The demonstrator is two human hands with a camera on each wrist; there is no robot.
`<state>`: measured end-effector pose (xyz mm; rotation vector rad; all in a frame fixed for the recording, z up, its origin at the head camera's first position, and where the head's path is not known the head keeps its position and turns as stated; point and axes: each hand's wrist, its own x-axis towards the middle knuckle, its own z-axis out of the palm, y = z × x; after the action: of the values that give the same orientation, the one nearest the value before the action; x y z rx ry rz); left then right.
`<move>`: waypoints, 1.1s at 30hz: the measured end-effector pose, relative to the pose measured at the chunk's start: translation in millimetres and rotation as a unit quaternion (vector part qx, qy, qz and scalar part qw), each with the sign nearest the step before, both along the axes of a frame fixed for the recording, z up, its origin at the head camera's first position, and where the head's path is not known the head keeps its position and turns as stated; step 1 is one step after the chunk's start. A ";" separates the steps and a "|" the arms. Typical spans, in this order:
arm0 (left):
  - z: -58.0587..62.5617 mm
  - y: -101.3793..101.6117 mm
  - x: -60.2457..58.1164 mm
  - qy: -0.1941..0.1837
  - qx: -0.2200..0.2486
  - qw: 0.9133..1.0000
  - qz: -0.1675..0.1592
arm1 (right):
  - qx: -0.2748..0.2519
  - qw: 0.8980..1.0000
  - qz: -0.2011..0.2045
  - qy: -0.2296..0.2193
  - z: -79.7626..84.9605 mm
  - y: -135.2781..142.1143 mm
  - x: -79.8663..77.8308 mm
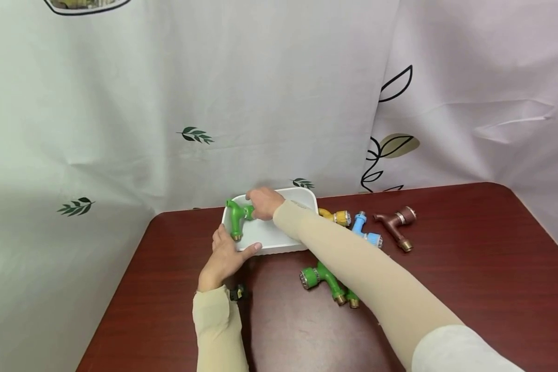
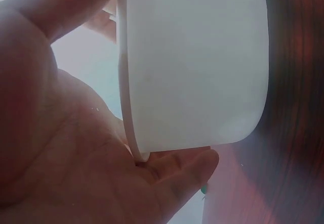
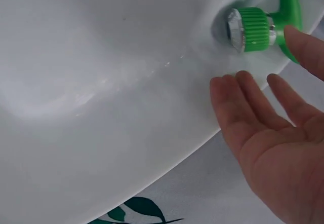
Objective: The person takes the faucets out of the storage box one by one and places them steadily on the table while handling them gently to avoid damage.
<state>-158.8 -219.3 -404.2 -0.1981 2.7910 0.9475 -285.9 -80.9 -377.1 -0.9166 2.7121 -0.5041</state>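
A white plastic basin (image 1: 272,235) stands at the back of the table. My left hand (image 1: 223,258) holds its near left corner, the thumb along the front and the fingers on the left side; the left wrist view shows the basin's outer wall (image 2: 197,67) close up. Inside the basin's left end lies a green tap (image 1: 235,221) with a ribbed green knob (image 3: 254,29). Over the far rim reaches my right hand (image 1: 266,203), close beside that knob. Its fingers (image 3: 248,110) are spread and relaxed, and the thumb overlaps the tap's body in the right wrist view; contact is unclear.
Right of the basin lie a yellow tap (image 1: 341,217), a blue tap (image 1: 360,223) and a brown tap (image 1: 395,225). Two green taps (image 1: 327,276) lie nearer, partly under the right forearm. A leaf-printed white curtain (image 1: 260,103) hangs behind the dark red table (image 1: 465,248).
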 end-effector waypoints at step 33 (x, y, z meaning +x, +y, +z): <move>-0.4 -0.2 0.4 0.017 0.006 1.000 -0.002 | 0.052 0.999 -0.009 -0.009 -28.9 -16.7 8.8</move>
<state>-158.4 -219.5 -404.6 -0.1780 2.8141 0.9756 -277.2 -97.5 -406.1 -0.8573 2.7042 -0.3701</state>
